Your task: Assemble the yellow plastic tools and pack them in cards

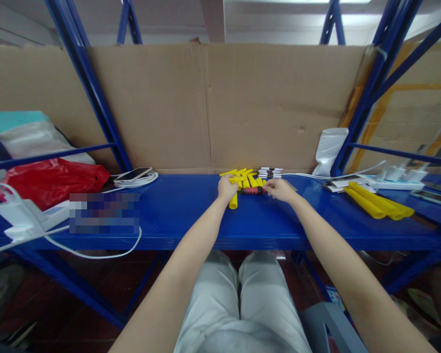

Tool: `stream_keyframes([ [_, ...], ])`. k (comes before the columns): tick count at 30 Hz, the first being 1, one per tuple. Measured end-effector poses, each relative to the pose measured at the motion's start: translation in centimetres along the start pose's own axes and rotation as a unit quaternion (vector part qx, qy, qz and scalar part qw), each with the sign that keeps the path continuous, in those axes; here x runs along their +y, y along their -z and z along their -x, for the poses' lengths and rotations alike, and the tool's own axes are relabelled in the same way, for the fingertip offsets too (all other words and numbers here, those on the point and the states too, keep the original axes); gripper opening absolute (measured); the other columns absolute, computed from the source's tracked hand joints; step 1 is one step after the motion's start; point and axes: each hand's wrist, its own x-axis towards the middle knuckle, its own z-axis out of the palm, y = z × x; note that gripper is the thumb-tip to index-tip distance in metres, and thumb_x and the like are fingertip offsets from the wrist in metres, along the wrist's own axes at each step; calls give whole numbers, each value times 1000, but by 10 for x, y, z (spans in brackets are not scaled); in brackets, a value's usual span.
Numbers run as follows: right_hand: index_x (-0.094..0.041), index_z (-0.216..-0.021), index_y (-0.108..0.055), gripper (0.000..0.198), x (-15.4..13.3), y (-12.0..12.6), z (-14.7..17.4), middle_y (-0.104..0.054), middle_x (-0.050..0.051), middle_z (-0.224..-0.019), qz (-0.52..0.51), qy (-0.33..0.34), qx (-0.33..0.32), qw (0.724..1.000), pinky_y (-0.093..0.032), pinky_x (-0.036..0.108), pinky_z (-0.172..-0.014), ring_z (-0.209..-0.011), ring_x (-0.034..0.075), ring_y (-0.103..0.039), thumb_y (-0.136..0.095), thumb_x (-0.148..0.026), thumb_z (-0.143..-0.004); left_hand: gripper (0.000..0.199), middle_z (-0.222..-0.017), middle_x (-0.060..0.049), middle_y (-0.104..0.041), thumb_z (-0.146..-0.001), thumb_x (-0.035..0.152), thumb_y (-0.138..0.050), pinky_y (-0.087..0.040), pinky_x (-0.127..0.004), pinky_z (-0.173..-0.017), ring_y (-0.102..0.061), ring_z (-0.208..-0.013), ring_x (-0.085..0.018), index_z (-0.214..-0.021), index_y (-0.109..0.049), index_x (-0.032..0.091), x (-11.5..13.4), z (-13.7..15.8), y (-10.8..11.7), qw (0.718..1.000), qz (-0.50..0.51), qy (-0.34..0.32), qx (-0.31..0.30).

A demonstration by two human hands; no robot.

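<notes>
My left hand (pixel 228 188) is closed on a short yellow tube piece (pixel 236 180) at the back middle of the blue table. Just below it lies a longer yellow tube (pixel 233 201), its open end facing me. My right hand (pixel 279 189) has its fingers pinched together; anything in them is too small to make out. Between the hands is a red and black screwdriver-like handle (pixel 252 190), close to the right fingertips. Behind it several cut yellow pieces (pixel 248 174) lie in a pile, next to a stack of small white and black items (pixel 269 172).
Yellow tubes (pixel 371 201) lie at the right by a white power strip (pixel 397 183). A phone (pixel 133 174) rests on coiled white cable at the left, near a red bag (pixel 55 181). Cardboard (pixel 161 108) backs the blue table (pixel 183 211); blue posts stand at both sides.
</notes>
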Motion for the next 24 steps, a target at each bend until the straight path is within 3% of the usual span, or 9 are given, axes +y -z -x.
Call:
stream_keyframes([
  [3, -18, -68, -59, 22, -3, 1, 2, -59, 0, -56, 7, 2, 4, 1000, -41, 24, -56, -49, 12, -54, -51, -25, -87, 28, -112, -9, -76, -82, 6, -59, -51, -30, -98, -70, -105, -20, -103, -75, 16, 7, 4, 2, 1000, -1, -18, -24],
  [7, -19, -67, -58, 21, -4, 2, 2, -58, 0, -54, 4, 11, 2, 1000, -42, 23, -56, -51, 13, -54, -51, -25, -86, 26, -100, -7, -79, -84, 7, -57, -53, -32, -93, -72, -97, -22, -94, -77, 19, 18, 12, 4, 992, -24, -92, -77],
  [13, -19, -66, -58, 22, 0, 0, 1, -58, 0, -53, -2, 27, 7, 1000, -41, 23, -55, -53, 13, -55, -53, -29, -86, 26, -98, -9, -78, -83, 10, -57, -51, -36, -93, -71, -99, -25, -92, -79, 19, 28, 23, 11, 970, -86, -141, -178],
  [24, -18, -74, -66, 22, -1, 4, -4, -67, 3, -64, 110, 33, 6, 993, -40, 24, -61, -61, 15, -59, -51, -21, -89, 27, -108, -10, -77, -87, 15, -55, -47, -43, -102, -67, -112, -29, -98, -79, 22, 32, 31, 17, 946, -185, -172, -202],
])
